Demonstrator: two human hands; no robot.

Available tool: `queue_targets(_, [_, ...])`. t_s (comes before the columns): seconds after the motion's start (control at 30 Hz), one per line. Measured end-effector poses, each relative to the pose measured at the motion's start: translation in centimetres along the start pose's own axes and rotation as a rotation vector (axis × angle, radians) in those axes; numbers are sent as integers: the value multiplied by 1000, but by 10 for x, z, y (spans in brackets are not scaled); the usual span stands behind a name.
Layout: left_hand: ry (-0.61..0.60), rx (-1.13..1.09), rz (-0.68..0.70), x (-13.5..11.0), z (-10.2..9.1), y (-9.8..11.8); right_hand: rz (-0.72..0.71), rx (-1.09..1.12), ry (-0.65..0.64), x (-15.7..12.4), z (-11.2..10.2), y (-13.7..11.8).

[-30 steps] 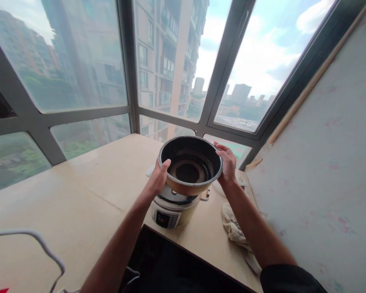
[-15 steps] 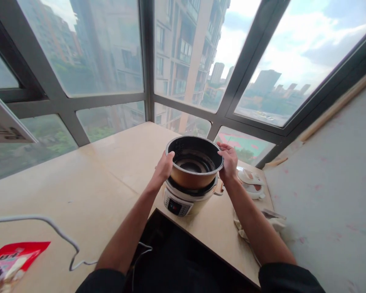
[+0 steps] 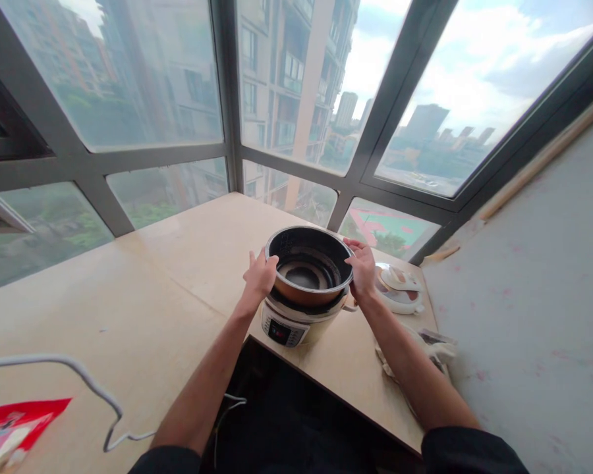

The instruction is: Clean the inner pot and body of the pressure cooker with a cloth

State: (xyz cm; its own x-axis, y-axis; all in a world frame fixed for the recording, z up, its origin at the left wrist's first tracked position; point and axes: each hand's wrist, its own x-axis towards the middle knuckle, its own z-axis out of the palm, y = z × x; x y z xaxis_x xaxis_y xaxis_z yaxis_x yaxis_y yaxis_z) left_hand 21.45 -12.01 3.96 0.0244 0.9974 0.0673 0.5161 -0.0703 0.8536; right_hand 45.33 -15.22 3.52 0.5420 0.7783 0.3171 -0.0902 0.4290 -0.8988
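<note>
Between my hands is a round inner pot (image 3: 306, 276), black inside with a brown outer wall and a silvery rim. Its lower part sits within the mouth of a pale electric pressure cooker (image 3: 296, 327); how deep it reaches is hidden. My left hand (image 3: 261, 275) grips the rim on the left, thumb over the edge. On the opposite side my right hand (image 3: 362, 268) pinches the rim with thumb and fingers. The pot looks empty, with ring marks on its bottom. To the right, beyond my right hand, lies the detached white lid (image 3: 400, 289).
A light wooden counter (image 3: 178, 270) runs along the windows. A crumpled cloth (image 3: 437, 355) lies by the right wall (image 3: 534, 296). At the left are a white cable (image 3: 79, 368) and a red packet (image 3: 24, 424). A dark recess (image 3: 286, 415) cuts into the counter in front of me.
Both hands have lowered the inner pot slightly, so less of its brown wall shows above the cooker. The camera view has shifted a little.
</note>
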Motion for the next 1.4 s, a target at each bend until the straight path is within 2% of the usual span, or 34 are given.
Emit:
queue_targets(0.17, [-5,53,-71,-12,5,-7,1,-86,-104,-4,-9,8])
queue_targets(0.3, [-22,107,-67,-15,11,-17,-28,-257,-191,-2,-17,18])
queue_targets(0.5, [-46,141,-78,-16,18,-28,101,-380,-252,2,-33,39])
queue_targets(0.63, [-11,106,-28,-15,24,-37,141,-466,-294,7,-40,48])
queue_targets(0.8, [47,-41,63,-13,32,-49,170,-805,-456,14,-40,41])
queue_targets(0.9, [63,-122,105,-14,34,-53,166,-941,-506,19,-39,34])
queue_targets(1.1, [93,-207,136,-18,36,-61,77,-1085,-513,19,-38,29])
queue_targets(1.27, [112,-230,133,-21,38,-65,-45,-1087,-464,9,-37,33])
queue_targets(1.4, [135,-236,201,-25,38,-65,-68,-1094,-413,3,-35,34])
